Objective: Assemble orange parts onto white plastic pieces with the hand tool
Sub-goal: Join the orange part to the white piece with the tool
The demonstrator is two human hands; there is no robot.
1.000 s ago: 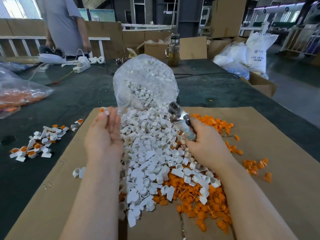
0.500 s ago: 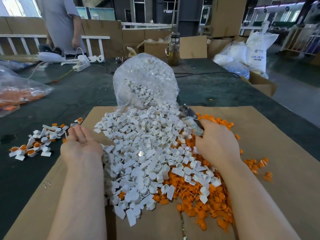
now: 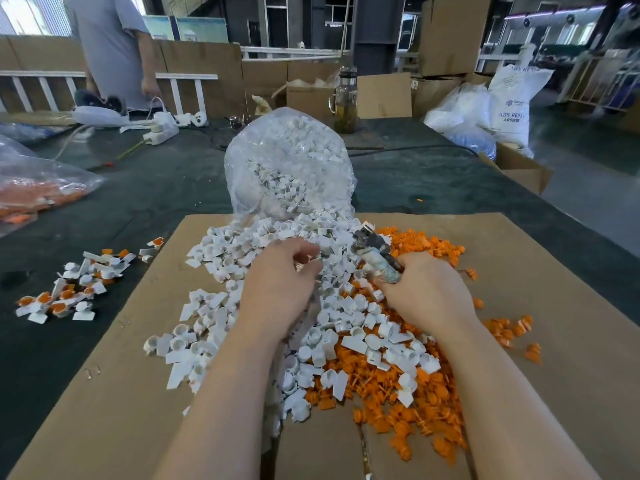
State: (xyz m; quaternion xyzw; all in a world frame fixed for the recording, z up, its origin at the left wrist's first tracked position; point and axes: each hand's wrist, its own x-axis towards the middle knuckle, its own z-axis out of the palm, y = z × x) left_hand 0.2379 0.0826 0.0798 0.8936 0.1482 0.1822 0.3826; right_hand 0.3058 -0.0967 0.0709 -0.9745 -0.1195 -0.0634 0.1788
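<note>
A heap of white plastic pieces spills from a clear bag onto a cardboard sheet. Orange parts lie in a pile at the right of the heap and partly under it. My left hand sits on the middle of the white heap, fingers curled down into the pieces; what it holds is hidden. My right hand grips the worn handle of the metal hand tool, whose head points up and left over the heap.
Assembled white-and-orange pieces lie on the dark table at the left. A bag of orange parts is at the far left. A glass jar, boxes and sacks stand at the back. A person stands at the back left.
My left hand has swung from the left edge of the cardboard, palm up, back to the middle of the white heap with fingers curled down. My right hand has kept its grip on the tool.
</note>
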